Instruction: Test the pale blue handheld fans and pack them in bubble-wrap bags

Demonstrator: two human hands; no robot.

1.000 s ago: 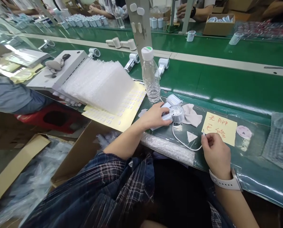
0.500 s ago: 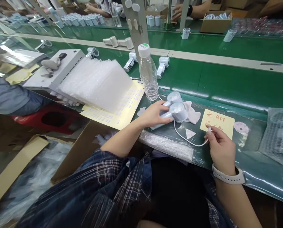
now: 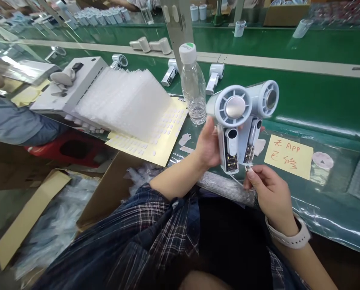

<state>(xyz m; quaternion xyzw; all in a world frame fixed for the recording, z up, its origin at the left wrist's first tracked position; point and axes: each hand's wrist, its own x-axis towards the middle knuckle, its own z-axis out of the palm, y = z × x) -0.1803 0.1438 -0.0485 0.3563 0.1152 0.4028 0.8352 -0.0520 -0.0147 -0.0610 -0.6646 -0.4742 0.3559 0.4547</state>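
My left hand (image 3: 208, 147) is wrapped round two light-blue handheld fans, held upright side by side above the table edge. The nearer fan (image 3: 234, 106) and the other fan (image 3: 268, 98) show round heads with silver centres and open handles with circuit boards. My right hand (image 3: 267, 185) pinches the small plug (image 3: 248, 167) of a white cable just below the handle of the right fan. Whether the plug touches the handle I cannot tell. A stretch of the cable (image 3: 236, 180) runs under the fans. Behind my left hand stands a clear bottle (image 3: 194, 90).
A yellow note (image 3: 288, 157) and a round sticker (image 3: 323, 160) lie to the right. Foam sheets (image 3: 128, 104) sit on a yellow sticker sheet (image 3: 175, 129) at the left. Bubble wrap (image 3: 225, 187) lies along the table edge. A person's sleeve (image 3: 19, 121) shows far left.
My left hand has lifted and turned the fans upright, so their faces and open handles now show. My right hand has brought the plug left, close to the handles.
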